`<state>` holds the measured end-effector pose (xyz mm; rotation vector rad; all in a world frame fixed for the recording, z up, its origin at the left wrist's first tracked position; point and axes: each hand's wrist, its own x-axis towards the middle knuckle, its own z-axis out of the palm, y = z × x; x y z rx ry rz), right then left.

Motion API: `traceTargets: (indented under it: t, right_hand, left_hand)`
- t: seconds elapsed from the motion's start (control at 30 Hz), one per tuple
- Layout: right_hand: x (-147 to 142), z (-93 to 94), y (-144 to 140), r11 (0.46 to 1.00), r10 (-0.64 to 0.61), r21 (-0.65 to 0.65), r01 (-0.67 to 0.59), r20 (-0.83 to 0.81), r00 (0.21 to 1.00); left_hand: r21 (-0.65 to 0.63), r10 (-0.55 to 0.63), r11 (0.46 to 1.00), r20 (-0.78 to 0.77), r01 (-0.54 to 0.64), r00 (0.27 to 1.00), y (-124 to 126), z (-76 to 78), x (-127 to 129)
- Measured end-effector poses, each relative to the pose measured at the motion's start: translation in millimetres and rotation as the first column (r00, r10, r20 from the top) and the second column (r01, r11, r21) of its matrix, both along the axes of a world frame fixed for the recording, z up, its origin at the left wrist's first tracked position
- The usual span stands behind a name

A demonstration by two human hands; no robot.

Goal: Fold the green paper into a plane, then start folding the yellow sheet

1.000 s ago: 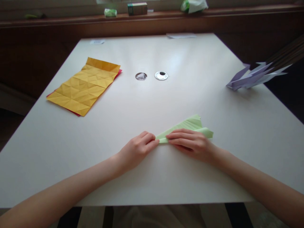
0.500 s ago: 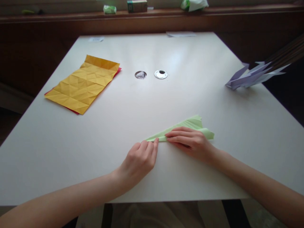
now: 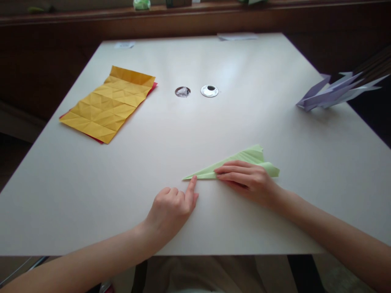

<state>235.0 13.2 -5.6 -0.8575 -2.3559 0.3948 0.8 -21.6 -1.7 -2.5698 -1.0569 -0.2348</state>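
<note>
While pressing flat, fingers together, on the green folded paper (image 3: 238, 162) near the front of the white table (image 3: 214, 122), right hand (image 3: 247, 181) pins it down; left hand (image 3: 171, 207), loosely curled, forefinger out, touching the paper's pointed tip. Yellow creased sheet (image 3: 108, 103) well apart, far left.

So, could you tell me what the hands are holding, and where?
Right hand presses the green folded paper flat at its wide end; left hand fingertip touches the pointed tip.
</note>
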Motion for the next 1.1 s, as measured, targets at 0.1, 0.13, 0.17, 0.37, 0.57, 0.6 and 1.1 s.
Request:
traceTargets:
  t: [0.1,0.13,0.17,0.37,0.57,0.6,1.1]
  right_hand:
    - [-0.6,0.6,0.3,1.000,-0.001,0.001,0.001,-0.001,1.000]
    - [-0.8,1.0,0.3,1.000,-0.002,0.000,0.002,0.000,1.000]
    - [-0.9,1.3,0.3,1.000,-0.003,0.002,0.003,0.000,1.000]
    - [-0.7,2.8,0.1,1.000,0.001,0.008,-0.001,-0.001,1.000]
    - [0.2,2.0,0.4,1.000,0.003,0.000,-0.003,0.002,1.000]
    - [0.4,1.7,0.4,1.000,0.003,0.001,-0.003,0.000,1.000]
    - [-0.6,0.3,0.3,1.000,-0.001,-0.002,0.001,0.006,1.000]
  left_hand:
    - [0.002,0.009,1.000,0.009,-0.009,1.000,-0.5,0.4,-3.4]
    - [0.000,0.009,1.000,0.016,-0.009,1.000,-0.5,0.6,-4.4]
    - [-0.003,0.011,1.000,0.024,-0.011,1.000,-0.4,0.8,-5.1]
    - [-0.012,0.022,1.000,0.075,-0.021,0.997,0.4,2.2,-8.8]
    - [-0.004,0.046,0.999,0.084,-0.046,0.995,-0.1,4.1,-14.0]
    - [-0.005,0.053,0.999,0.085,-0.052,0.995,-0.5,4.1,-14.8]
    - [-0.075,0.091,0.994,0.231,-0.075,0.969,25.5,5.4,-16.4]
